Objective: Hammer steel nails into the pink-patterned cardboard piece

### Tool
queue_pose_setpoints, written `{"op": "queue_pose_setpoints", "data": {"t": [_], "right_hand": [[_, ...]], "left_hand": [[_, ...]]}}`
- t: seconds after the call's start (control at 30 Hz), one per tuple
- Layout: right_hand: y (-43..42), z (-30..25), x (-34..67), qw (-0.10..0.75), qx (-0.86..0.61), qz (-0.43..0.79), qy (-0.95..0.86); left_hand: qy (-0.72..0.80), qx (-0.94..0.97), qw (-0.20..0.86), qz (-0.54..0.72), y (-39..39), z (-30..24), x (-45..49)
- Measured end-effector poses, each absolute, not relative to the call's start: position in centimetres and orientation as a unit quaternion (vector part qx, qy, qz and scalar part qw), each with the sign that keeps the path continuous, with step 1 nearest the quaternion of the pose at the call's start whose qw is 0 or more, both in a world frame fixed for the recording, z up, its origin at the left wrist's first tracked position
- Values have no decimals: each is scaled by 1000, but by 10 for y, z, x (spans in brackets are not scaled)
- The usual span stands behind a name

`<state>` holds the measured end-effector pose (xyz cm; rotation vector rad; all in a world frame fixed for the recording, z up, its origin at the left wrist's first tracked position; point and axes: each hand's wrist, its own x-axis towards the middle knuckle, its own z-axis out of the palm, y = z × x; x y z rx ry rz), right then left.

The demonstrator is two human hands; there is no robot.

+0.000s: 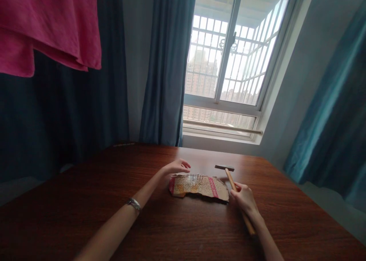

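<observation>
A flat piece of printed cardboard (200, 187) lies on the brown wooden table (85, 207), with several nails (196, 176) standing upright in it near its far edge. My left hand (177, 166) rests at the cardboard's far left corner, fingers curved and apart, just beside the nails. My right hand (243, 198) is closed around the wooden handle of a hammer (228, 175). The hammer's dark head hovers or rests just beyond the cardboard's right end. A watch is on my left wrist.
The table's far edge runs near a window (228, 62) with blue curtains (166, 70) on both sides. A pink cloth (48, 24) hangs at the upper left. The table's right edge drops off toward the floor at the right.
</observation>
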<state>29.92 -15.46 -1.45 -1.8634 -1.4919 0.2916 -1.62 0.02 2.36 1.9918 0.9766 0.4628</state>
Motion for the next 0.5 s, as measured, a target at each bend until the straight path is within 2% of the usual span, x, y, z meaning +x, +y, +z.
{"op": "queue_pose_setpoints", "data": {"t": [0.2, 0.5], "right_hand": [[-154, -21, 306, 299, -754, 74, -581], [-157, -18, 303, 245, -777, 48, -578]], "left_hand": [[420, 829, 365, 61, 0, 17, -24], [420, 843, 329, 68, -5, 1, -10]]}}
